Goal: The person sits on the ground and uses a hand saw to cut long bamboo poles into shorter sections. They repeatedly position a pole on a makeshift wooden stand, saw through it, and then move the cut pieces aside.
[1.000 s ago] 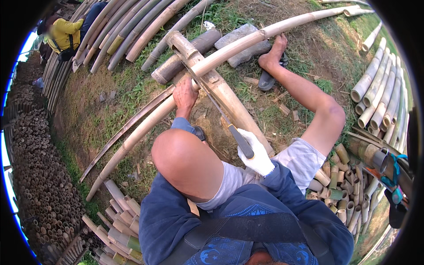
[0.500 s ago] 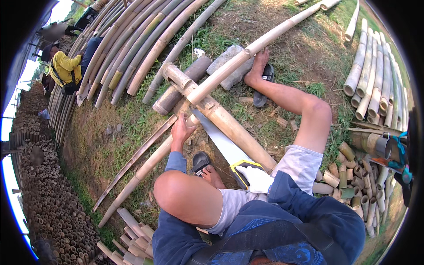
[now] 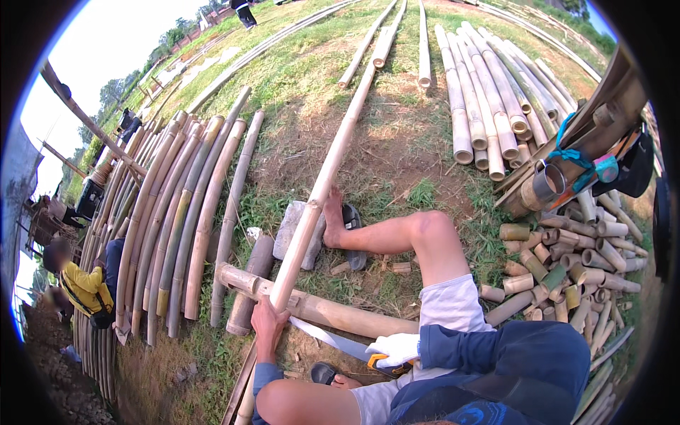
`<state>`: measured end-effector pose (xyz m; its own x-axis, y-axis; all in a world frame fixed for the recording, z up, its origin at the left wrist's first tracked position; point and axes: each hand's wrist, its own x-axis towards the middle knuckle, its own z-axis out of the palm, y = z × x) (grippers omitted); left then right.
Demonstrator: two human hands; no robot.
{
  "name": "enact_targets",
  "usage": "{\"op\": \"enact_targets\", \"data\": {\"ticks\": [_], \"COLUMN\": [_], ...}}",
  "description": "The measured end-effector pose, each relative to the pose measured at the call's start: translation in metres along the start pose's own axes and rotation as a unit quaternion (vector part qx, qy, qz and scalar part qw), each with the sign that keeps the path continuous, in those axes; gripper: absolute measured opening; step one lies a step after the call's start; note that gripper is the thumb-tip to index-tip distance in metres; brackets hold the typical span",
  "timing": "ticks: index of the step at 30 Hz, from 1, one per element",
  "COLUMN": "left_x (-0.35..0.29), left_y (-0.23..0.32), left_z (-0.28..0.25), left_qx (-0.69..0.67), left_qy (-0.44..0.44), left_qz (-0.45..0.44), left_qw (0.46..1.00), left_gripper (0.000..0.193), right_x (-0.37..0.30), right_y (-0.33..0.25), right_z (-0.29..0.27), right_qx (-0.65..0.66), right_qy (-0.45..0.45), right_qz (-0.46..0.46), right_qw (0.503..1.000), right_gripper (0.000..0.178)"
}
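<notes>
My bare left hand (image 3: 269, 326) is closed around bamboo where a long pale bamboo pole (image 3: 322, 184) crosses a thicker notched bamboo log (image 3: 340, 314). Below that hand, a pale bamboo length (image 3: 246, 407) runs toward the lower edge, beside a dark split strip. My right hand (image 3: 394, 350), in a white glove, grips the yellow and black handle of a handsaw. The saw blade (image 3: 333, 340) points left, its tip close to my left hand at the near side of the log. My bare right foot (image 3: 333, 219) is against the pole's right side.
A grey stone block (image 3: 294, 237) and a short dark bamboo piece (image 3: 248, 290) lie under the crossing. Rows of bamboo poles (image 3: 177, 234) lie left, more poles (image 3: 489, 99) far right. Cut offcuts (image 3: 567, 276) are heaped at right. A person in yellow (image 3: 85, 290) sits at left.
The view has tilted up and away, showing more of the field and the far pole ends. My left hand now appears closer to the long pole's near end; the saw stays in my right hand.
</notes>
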<state>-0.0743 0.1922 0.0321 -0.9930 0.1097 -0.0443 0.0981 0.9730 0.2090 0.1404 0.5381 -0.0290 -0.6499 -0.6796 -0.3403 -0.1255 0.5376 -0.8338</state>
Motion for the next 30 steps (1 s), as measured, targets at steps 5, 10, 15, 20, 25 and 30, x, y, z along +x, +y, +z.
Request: {"op": "enact_targets", "data": {"ticks": [5,10,15,20,25,30], "left_x": [-0.051,-0.118,-0.191,-0.239,-0.282,-0.290], "left_y": [0.034,0.085,0.165,0.144,0.132,0.128], "left_z": [-0.108,-0.240,-0.293,-0.195,-0.110,-0.106], "left_qx": [-0.015,-0.010,0.038,0.004,-0.097,-0.107], "left_qy": [-0.026,-0.057,-0.201,-0.143,-0.047,-0.039], "left_qz": [0.013,-0.032,-0.160,-0.171,-0.157,-0.148], "left_qw": [0.999,0.998,0.966,0.975,0.982,0.982], "left_gripper": [0.069,0.064,0.070,0.071,0.073,0.076], "right_x": [0.026,0.101,0.143,0.113,0.096,0.090], "right_y": [-0.017,-0.024,-0.068,-0.054,-0.021,-0.016], "right_z": [-0.092,-0.201,-0.244,-0.210,-0.175,-0.165], "right_qx": [0.219,0.587,0.757,0.759,0.761,0.743], "right_qy": [0.155,0.125,-0.011,0.045,0.027,0.077], "right_qz": [-0.045,-0.182,-0.228,-0.171,-0.165,-0.156], "right_qw": [0.962,0.779,0.612,0.627,0.626,0.646], "right_gripper": [0.079,0.083,0.057,0.051,0.046,0.048]}}
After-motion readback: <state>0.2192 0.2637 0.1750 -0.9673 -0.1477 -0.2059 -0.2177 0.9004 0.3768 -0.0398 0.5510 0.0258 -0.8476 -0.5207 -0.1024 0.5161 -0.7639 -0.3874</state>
